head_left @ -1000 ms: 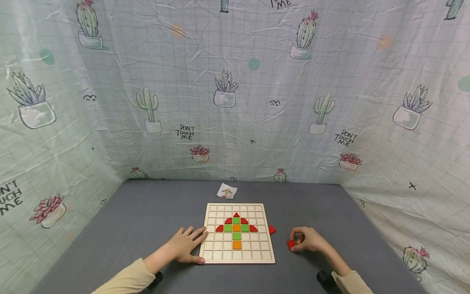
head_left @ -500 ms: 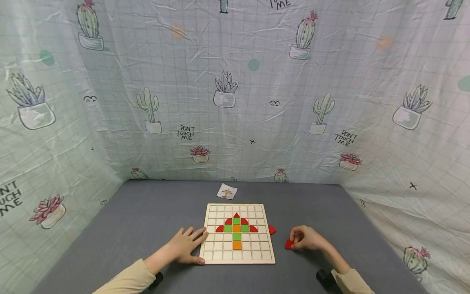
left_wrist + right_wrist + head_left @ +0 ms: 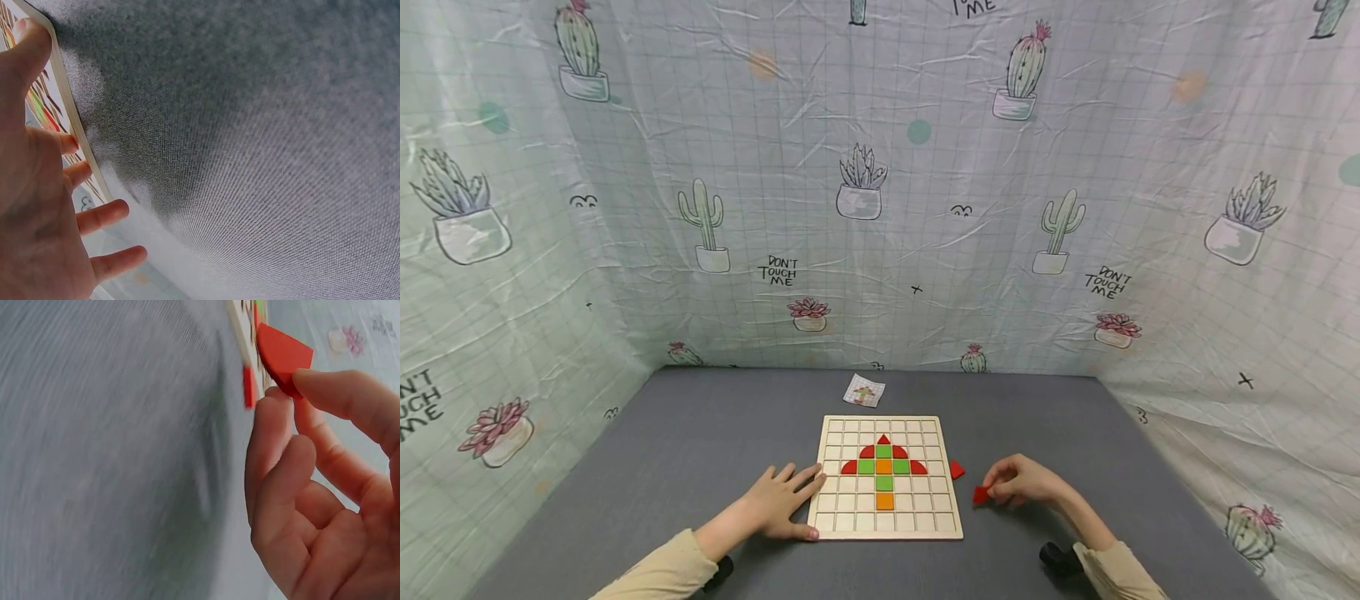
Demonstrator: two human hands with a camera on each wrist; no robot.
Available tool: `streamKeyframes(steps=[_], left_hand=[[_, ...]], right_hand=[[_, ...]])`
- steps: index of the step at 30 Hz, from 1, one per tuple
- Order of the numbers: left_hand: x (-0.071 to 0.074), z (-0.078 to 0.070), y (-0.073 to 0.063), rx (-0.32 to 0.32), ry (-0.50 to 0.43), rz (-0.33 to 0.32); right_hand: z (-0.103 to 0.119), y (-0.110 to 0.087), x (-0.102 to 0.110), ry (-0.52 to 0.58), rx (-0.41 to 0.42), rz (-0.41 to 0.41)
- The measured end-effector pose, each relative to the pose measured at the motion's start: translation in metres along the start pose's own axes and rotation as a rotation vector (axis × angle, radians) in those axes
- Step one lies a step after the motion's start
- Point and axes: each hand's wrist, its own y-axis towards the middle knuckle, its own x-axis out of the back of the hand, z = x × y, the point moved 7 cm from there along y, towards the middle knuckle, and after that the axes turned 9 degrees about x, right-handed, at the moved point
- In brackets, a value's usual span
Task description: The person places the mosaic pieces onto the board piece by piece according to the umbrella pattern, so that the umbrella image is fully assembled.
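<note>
Between thumb and fingertips my right hand (image 3: 1026, 481) pinches a red quarter-circle tile (image 3: 284, 356), just above the table to the right of the board. The wooden grid board (image 3: 850, 522) bears red, green and orange tiles laid in an arrow-like figure. A red triangle tops this figure, with red quarter-circles stepping down both sides and an orange square (image 3: 884, 501) at the bottom. With fingers spread, my left hand (image 3: 777, 502) rests against the board's left edge; in the left wrist view its thumb lies over the board's corner. Another red tile (image 3: 957, 469) lies close against the board's right edge.
Behind the board lies a small paper card (image 3: 863, 391) printed with a coloured tile figure. The grey table (image 3: 722, 433) extends to both sides. A cactus-print curtain (image 3: 917, 208) hangs around its back and sides.
My right hand has lifted the red quarter-circle tile off the table and moved it slightly left and away from me. The left hand and board have stayed put.
</note>
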Motion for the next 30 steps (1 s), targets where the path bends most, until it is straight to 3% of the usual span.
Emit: streamKeyframes(steps=[12, 20, 30], left_hand=[[0.0, 0.0, 0.001, 0.001, 0.033, -0.011], [0.001, -0.001, 0.002, -0.008, 0.055, -0.021], [0.0, 0.0, 0.002, -0.004, 0.047, -0.006]], right_hand=[[0.025, 0.019, -0.03, -0.029, 0.039, -0.06], [0.042, 0.03, -0.052, -0.048, 0.074, -0.052], [0.052, 0.046, -0.075, -0.02, 0.058, -0.056]])
